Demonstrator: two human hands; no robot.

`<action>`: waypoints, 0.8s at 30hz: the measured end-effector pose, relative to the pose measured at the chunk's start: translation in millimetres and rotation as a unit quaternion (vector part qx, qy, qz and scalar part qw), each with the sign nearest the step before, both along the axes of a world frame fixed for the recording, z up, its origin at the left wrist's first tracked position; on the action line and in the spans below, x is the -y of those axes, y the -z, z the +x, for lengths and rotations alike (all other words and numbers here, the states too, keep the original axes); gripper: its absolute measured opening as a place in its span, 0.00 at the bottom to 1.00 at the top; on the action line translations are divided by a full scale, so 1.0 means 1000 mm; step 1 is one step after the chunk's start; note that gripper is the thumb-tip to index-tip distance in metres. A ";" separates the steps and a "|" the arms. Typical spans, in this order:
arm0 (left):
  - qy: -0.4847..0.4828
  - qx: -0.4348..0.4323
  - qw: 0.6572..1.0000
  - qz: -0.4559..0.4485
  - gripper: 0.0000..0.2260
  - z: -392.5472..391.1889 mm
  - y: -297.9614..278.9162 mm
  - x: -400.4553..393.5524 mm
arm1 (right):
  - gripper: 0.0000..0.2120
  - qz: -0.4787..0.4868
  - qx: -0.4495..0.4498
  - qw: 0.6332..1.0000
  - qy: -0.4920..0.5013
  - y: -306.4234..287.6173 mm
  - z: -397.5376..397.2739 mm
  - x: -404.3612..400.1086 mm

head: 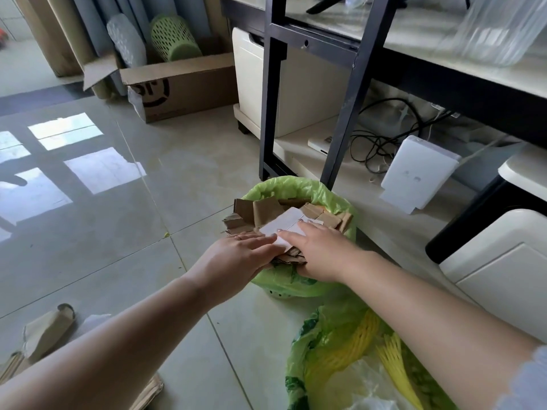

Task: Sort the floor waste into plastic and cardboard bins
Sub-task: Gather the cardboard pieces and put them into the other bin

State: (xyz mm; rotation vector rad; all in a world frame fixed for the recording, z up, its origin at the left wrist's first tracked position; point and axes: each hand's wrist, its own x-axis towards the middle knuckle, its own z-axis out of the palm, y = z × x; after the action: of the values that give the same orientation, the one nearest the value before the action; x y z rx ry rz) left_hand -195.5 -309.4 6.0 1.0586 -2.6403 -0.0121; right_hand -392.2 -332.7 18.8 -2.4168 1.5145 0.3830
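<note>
Head view, hands [236,255] pressing card [285,227], bin rim [296,184]

Card [285,227] lies on cardboard [260,213] in the far bin [331,196]; another bin [334,350] sits nearer; table [444,45] behind.

Two bare forearms reach into view from the lower edge, uncovered from elbow to wrist. The left hand [236,255] wears a thin ring [238,237] on one finger, a slim pale band. The right hand [318,250] shows light, glossy fingernails [301,221]. At the lower right corner, the right arm emerges from a short sleeve [525,380] of pale bluish-white fabric with a soft, textured, lace-like edge. No watch or bracelet shows on either wrist.
</note>
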 end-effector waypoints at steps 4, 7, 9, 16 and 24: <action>0.011 0.000 1.000 0.001 0.17 -0.001 -0.004 0.004 | 0.36 0.080 0.046 0.996 0.004 -0.003 -0.002 0.009; 0.022 0.023 0.999 0.023 0.13 -0.005 -0.006 0.012 | 0.36 0.118 0.067 0.991 0.010 -0.001 -0.001 0.011; 0.022 0.043 0.999 0.020 0.14 -0.007 -0.005 0.017 | 0.37 0.124 0.064 0.990 0.014 0.003 -0.001 0.015; 0.024 0.074 0.997 0.016 0.09 -0.009 0.002 0.022 | 0.29 0.006 0.109 0.994 0.018 0.012 -0.008 0.013; -0.049 0.180 0.981 0.049 0.09 -0.033 0.002 0.020 | 0.29 0.140 0.010 0.990 0.017 0.006 0.002 0.033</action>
State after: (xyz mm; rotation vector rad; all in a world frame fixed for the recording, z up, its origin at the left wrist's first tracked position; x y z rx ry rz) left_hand -228.2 -329.7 4.2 1.3346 -2.9265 0.0776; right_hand -390.5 -365.4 12.6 -2.1673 1.3884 0.5257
